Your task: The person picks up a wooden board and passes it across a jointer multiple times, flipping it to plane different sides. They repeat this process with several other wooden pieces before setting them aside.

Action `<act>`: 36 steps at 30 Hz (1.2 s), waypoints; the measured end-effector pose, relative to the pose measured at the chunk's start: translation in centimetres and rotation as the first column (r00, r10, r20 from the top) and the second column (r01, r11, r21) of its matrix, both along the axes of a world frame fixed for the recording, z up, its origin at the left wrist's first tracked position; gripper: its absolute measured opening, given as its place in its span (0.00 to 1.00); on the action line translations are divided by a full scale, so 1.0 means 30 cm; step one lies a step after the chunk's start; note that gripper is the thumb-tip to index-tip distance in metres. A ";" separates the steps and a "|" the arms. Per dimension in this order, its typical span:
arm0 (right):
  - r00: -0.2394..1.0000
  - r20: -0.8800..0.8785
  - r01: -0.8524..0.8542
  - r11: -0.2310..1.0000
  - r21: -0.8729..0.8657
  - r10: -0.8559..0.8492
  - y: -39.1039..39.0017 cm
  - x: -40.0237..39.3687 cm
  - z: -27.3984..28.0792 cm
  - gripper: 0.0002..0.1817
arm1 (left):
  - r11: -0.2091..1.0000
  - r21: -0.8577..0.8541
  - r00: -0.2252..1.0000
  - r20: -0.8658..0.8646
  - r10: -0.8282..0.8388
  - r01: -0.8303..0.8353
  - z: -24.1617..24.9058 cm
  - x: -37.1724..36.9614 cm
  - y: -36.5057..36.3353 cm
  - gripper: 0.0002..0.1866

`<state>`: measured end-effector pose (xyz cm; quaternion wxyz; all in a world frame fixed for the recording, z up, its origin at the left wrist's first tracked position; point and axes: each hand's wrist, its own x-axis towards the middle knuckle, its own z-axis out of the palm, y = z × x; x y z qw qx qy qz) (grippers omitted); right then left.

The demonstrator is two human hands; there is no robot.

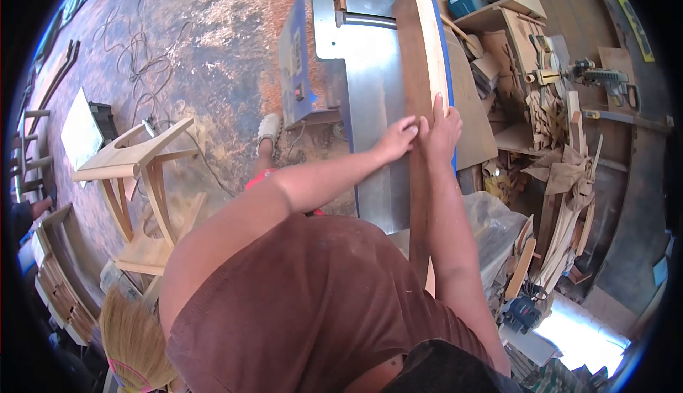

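A long wooden beam lies lengthwise on the metal bed of a jointer, along its blue-edged fence. Its brown face is turned to the left and its paler face upward. My left hand presses the brown face with curled fingers. Right beside it, my right hand grips the beam from above, one finger stretched along the pale face. The beam's near end runs down between my body and right forearm, partly hidden.
A wooden stool frame stands on the floor at left, near loose cables. Wood shavings cover the floor. Shelves with offcuts and a teal case stand at right. A straw broom is at lower left.
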<state>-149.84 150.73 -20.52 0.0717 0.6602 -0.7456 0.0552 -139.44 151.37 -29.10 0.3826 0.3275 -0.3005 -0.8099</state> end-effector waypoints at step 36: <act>0.995 -0.071 -0.070 0.997 -0.037 0.067 -0.554 0.079 -0.036 0.38 | 0.882 -0.464 0.816 0.541 0.205 0.086 0.083 -0.130 0.102 0.61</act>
